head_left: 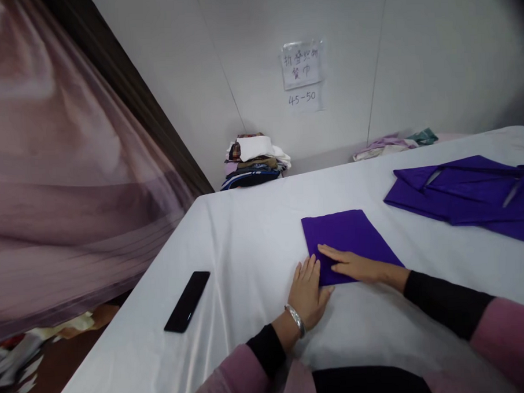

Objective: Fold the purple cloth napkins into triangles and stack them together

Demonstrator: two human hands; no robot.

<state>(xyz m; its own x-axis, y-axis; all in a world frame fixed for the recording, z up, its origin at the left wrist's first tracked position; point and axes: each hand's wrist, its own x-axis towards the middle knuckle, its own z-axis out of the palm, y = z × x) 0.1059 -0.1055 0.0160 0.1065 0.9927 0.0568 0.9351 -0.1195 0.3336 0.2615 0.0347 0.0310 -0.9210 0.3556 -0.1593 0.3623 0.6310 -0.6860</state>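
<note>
A purple cloth napkin (345,230), folded into a flat four-sided shape, lies on the white-covered table (255,243) in front of me. My left hand (307,293), with a silver bracelet at the wrist, rests flat at the napkin's near left corner, fingertips on its edge. Across the napkin's near part my right hand (349,263) lies with fingers stretched to the left, the palm side down on the cloth. Neither hand grips anything. Part of the napkin's near edge is hidden under the right hand and wrist.
More purple cloth (465,193) lies loosely heaped at the table's right. A black phone (187,302) rests on the left. Beyond the far edge are a stack of folded clothes (256,159) and more fabric (385,146). A pink curtain (70,170) hangs at left; paper signs (302,73) are on the wall.
</note>
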